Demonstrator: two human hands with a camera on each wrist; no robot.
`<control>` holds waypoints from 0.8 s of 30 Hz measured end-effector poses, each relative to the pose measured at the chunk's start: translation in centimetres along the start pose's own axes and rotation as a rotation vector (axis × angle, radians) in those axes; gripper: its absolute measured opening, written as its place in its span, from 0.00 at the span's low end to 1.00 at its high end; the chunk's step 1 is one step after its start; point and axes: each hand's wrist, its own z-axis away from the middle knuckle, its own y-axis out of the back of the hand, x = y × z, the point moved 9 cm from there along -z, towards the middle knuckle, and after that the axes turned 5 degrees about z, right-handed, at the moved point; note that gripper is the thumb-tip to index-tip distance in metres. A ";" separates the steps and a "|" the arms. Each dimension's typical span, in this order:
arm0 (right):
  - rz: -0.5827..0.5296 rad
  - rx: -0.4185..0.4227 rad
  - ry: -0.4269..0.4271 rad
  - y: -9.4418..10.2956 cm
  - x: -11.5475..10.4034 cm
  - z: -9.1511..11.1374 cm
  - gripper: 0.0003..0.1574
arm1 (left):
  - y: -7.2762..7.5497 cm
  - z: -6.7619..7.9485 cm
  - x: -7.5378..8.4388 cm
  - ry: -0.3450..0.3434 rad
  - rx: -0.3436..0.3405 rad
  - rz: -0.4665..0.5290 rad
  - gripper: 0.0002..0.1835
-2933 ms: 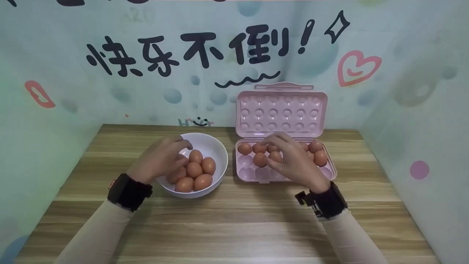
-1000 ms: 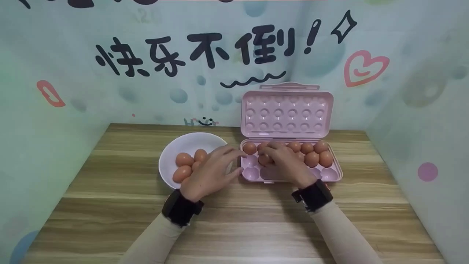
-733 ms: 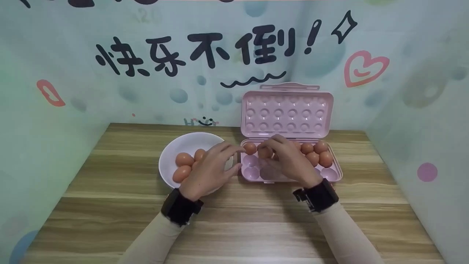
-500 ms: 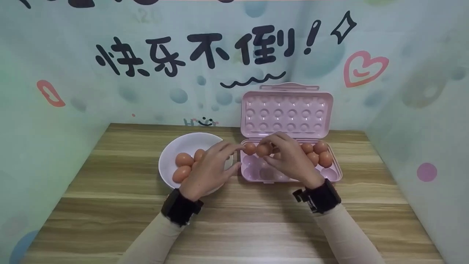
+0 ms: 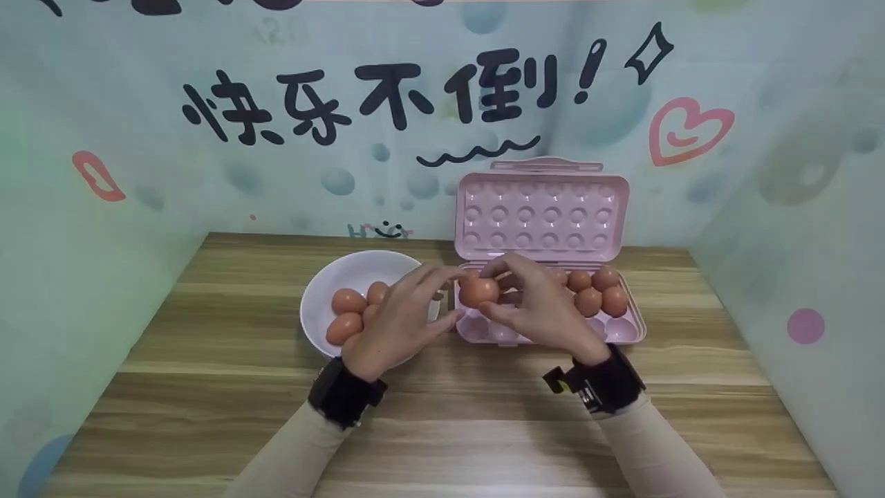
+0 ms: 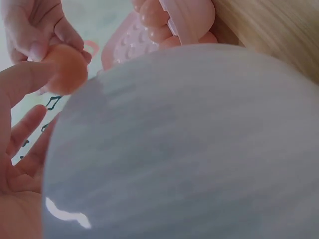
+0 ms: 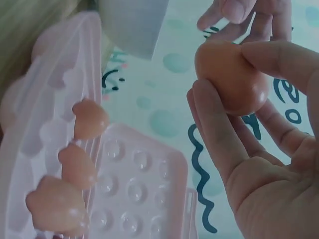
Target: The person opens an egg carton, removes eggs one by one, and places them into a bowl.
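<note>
My right hand [image 5: 546,308] holds a brown egg [image 5: 478,292] between thumb and fingers, raised above the left end of a pink egg box [image 5: 632,325]. In the right wrist view the same egg [image 7: 232,77] sits at the fingertips. Close by on its left is my left hand [image 5: 404,315], fingers apart and slightly bent around nothing. Its thumb overlaps the egg [image 6: 67,69] in the left wrist view; whether it touches cannot be told. Under the left hand stands a white bowl [image 5: 314,294] with several brown eggs [image 5: 348,301], partly hidden by that hand.
The box's lid [image 5: 543,214] stands upright against the printed backdrop [image 5: 276,187]. Several eggs [image 5: 606,278] fill cups in the back and middle rows; front-row cups [image 5: 621,328] show bare. Bowl and box stand side by side on a wooden table [image 5: 442,429].
My left hand has moved right from over the bowl's eggs to the gap beside the box. My right hand has lifted an egg from the box and brought it left towards the left hand.
</note>
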 end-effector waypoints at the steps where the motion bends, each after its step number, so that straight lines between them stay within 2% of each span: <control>1: -0.030 -0.009 -0.005 -0.2 -0.1 0.0 0.24 | -0.1 0.0 0.1 -0.013 0.003 0.003 0.29; 6: -0.109 -0.024 -0.040 -0.9 -0.1 0.0 0.25 | -0.3 -0.1 0.8 -0.065 0.013 0.027 0.28; 9: -0.144 -0.037 -0.049 -1.2 -0.1 0.1 0.25 | -0.3 -0.1 1.0 -0.071 0.023 0.034 0.27; 14: -0.199 -0.071 -0.048 -1.7 -0.3 0.1 0.26 | -0.3 0.0 1.2 -0.065 0.038 0.043 0.29; 19: -0.187 -0.072 -0.031 -1.4 -0.8 0.2 0.25 | 0.0 -0.1 1.0 -0.059 0.036 0.043 0.25; 24: -0.172 -0.069 -0.041 -0.9 -1.0 0.2 0.22 | 1.4 -0.1 0.4 -0.018 0.035 0.026 0.22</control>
